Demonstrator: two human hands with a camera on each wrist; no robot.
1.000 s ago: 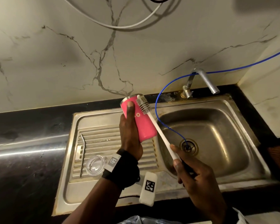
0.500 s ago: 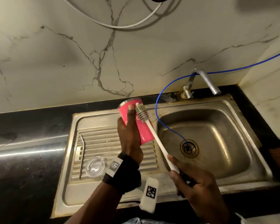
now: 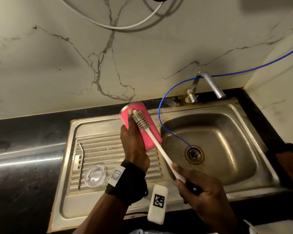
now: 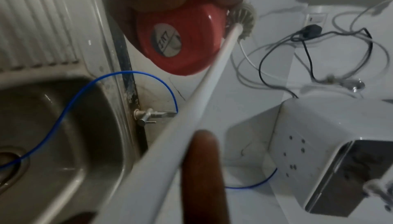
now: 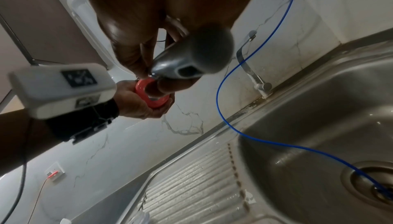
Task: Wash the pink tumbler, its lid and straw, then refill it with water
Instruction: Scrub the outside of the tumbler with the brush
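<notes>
My left hand [image 3: 134, 142] grips the pink tumbler [image 3: 148, 134] above the seam between drainboard and basin, tilted with its steel rim toward the wall. Its base [image 4: 180, 42] faces the left wrist camera. My right hand [image 3: 200, 191] holds the dark handle [image 5: 191, 59] of a white bottle brush. The brush's bristle head [image 3: 141, 120] lies against the tumbler's outer side beside my left thumb. The clear lid [image 3: 95, 176] and the bent metal straw [image 3: 81, 164] lie on the drainboard, left of my left wrist.
The steel basin [image 3: 230, 132] is on the right, with a tap [image 3: 210, 85] at its back edge. A blue tube [image 3: 164, 98] loops from the wall down into the drain [image 3: 194, 154]. Ribbed drainboard [image 3: 105, 146] lies left of the basin, black counter [image 3: 24, 166] beyond it.
The brush head has slid from the tumbler's rim down along its outer side. The tumbler has shifted slightly left in my left hand. Lid and straw have not moved.
</notes>
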